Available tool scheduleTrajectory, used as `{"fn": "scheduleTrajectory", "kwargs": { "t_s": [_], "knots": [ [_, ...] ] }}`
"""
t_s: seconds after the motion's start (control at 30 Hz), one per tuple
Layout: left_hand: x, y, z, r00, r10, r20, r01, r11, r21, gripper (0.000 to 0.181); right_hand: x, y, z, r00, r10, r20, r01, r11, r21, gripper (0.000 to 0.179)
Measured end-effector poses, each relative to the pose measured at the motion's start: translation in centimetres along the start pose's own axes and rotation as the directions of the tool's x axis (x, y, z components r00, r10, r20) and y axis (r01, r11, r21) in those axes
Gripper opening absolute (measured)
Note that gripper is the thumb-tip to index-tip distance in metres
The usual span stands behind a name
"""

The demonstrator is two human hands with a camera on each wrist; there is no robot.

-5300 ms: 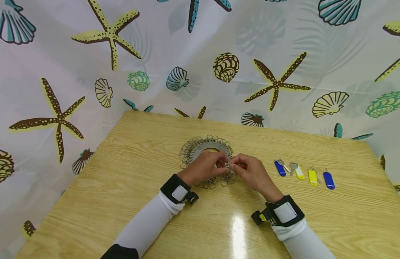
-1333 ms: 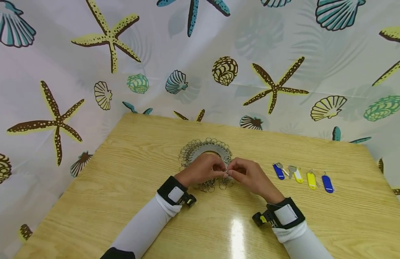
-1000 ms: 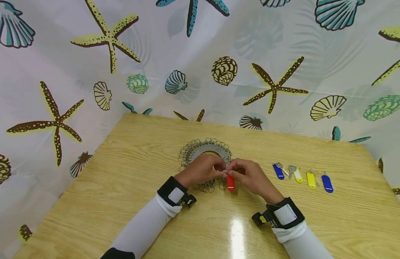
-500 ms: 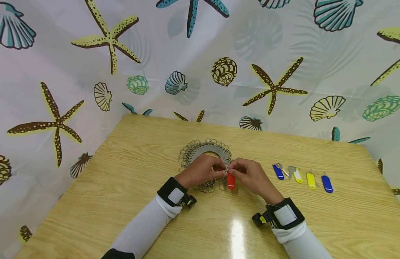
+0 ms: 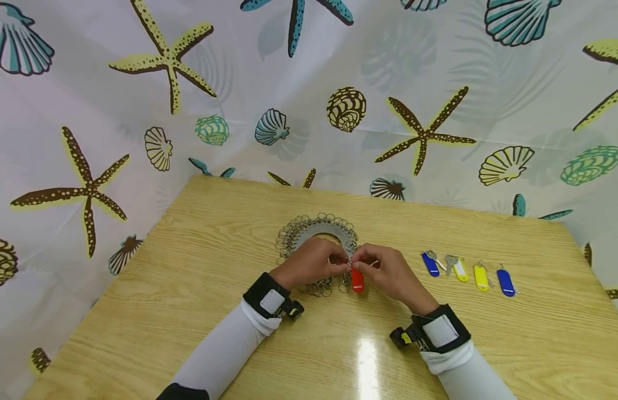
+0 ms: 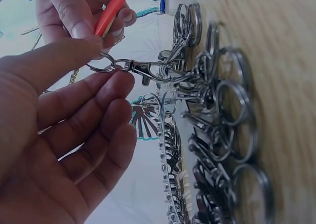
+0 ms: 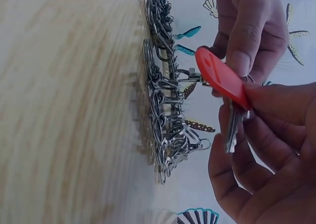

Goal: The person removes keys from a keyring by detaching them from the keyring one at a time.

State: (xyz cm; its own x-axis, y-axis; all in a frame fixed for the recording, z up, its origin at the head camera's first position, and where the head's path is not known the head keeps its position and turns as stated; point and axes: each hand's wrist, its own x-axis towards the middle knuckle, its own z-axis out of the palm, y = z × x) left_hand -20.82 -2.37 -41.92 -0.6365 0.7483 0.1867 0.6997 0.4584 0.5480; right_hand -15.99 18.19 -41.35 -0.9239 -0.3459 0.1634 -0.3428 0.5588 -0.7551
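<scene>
In the head view both hands meet at the right side of a grey ring-shaped plate [image 5: 319, 226] fringed with metal clasps and rings. My left hand [image 5: 314, 258] pinches a split ring [image 6: 101, 69] between thumb and forefinger; a swivel clasp [image 6: 143, 67] links it to the bunch. My right hand [image 5: 389, 269] pinches a red key tag [image 5: 357, 282] by its ring end. A key [image 7: 231, 130] hangs beside the tag in the right wrist view. Fingertips partly cover where the two rings meet, so I cannot tell whether they are joined.
Right of the hands lie a blue key tag [image 5: 431, 265], a white-and-yellow one [image 5: 460, 271], a yellow one [image 5: 481, 278] and another blue one [image 5: 506, 282], with keys. A shell-print curtain [image 5: 299, 100] hangs behind the wooden table [image 5: 214, 250].
The red key tag, out of sight in the two oldest frames, now hangs below the right fingertips. Both hands stay nearly in place, with small finger movements.
</scene>
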Motion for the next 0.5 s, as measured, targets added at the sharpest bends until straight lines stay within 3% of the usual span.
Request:
{"fn": "scheduleTrajectory", "kwargs": {
  "t_s": [0.13, 0.3, 0.5],
  "knots": [
    [0.1, 0.1, 0.0, 1.0, 0.028, -0.005, -0.028, 0.999, 0.02, 0.016, 0.0, -0.1, 0.1, 1.0, 0.025, -0.008, -0.025, 1.0, 0.0, 0.007],
    [0.0, 0.2, 0.1, 1.0, 0.027, 0.01, -0.027, 0.999, -0.019, 0.019, -0.1, 0.1, -0.3, 0.998, 0.036, -0.044, -0.037, 0.999, -0.033, 0.007],
    [-0.1, 0.5, 0.2, 0.999, 0.014, 0.051, -0.01, 0.998, -0.063, 0.023, -0.3, 1.2, -2.2, 0.991, 0.111, -0.08, -0.114, 0.993, -0.035, 0.009]
  ]
}}
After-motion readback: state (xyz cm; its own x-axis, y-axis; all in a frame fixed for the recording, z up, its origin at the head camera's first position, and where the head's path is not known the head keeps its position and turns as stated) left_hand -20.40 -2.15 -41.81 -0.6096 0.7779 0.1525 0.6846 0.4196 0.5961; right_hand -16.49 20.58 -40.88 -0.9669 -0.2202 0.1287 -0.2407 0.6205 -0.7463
